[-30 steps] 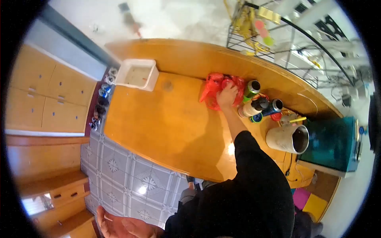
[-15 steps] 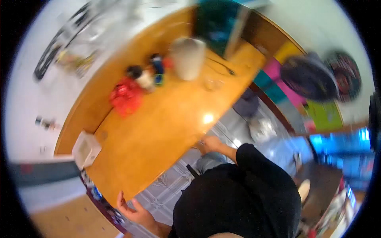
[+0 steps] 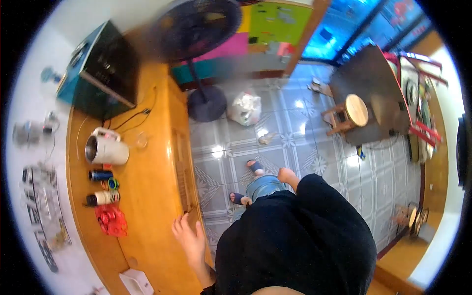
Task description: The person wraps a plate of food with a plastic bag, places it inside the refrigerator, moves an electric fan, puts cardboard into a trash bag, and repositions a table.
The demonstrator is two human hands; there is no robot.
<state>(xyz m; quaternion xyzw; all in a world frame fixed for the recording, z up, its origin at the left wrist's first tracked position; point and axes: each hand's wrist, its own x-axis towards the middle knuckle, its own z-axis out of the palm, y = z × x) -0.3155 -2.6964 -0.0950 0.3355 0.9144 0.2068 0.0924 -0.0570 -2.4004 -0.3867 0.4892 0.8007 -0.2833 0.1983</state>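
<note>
My left hand (image 3: pixel 190 240) is open and empty, its fingers apart, over the front edge of the long wooden cabinet (image 3: pixel 152 196). My right hand (image 3: pixel 286 175) hangs in front of my body beside my jeans (image 3: pixel 268 186), its fingers curled in and nothing showing in them. On the cabinet top, out of reach of both hands, lie a white jug (image 3: pixel 110 150), a dark blue bottle (image 3: pixel 101 175), a white bottle with a black cap (image 3: pixel 104 198) and a red plastic bag (image 3: pixel 111 220).
A dark box-shaped appliance (image 3: pixel 108 73) and a white open box (image 3: pixel 136 282) stand on the cabinet. Beyond its end is a floor fan (image 3: pixel 196 29). On the tiled floor are a white plastic bag (image 3: pixel 245 109) and a wooden stool (image 3: pixel 356 110), near a dark tabletop (image 3: pixel 366 73).
My view has swung right, bringing the stool, the glass doors and more floor into sight. The cabinet now lies along my left. Both hands remain empty-looking.
</note>
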